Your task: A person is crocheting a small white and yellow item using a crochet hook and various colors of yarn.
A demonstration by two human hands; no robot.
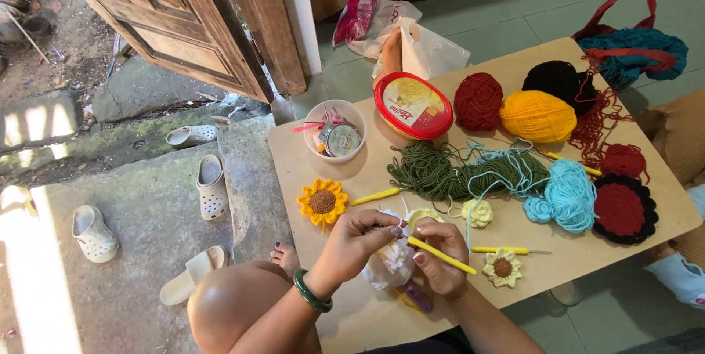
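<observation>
Only the head view here, looking straight down at a low pale wooden table (pixel 382 317). The left hand (pixel 360 240), with a green bangle on that wrist, has its fingertips pinched tight on a small white crocheted piece (pixel 396 260) sitting just past the near table edge. The right hand (pixel 440 258) is wrapped around a yellow-handled crochet hook (pixel 443 255), held pencil style, with the tip pointing into the white piece between the two hands. So both hands are closed and holding something, nothing slack.

My take on doing this stitch well: keep that left pinch right next to where the hook enters so the loop doesn't stretch, and keep the working yarn under even tension. I can't tell which strand feeds it from this angle.

Around them: a finished yellow crocheted sunflower with a brown centre (pixel 322 201) just beyond the left hand, a smaller pale sunflower (pixel 502 267) beside the right hand, and a second yellow hook (pixel 507 250) lying between. Further back there's a loose heap of dark green yarn (pixel 433 170), a light blue yarn ball (pixel 571 192), an orange-yellow ball (pixel 538 115), a dark red ball (pixel 478 100), a round tub with a red lid (pixel 413 104) and a white bowl of small bits (pixel 335 131).
</observation>
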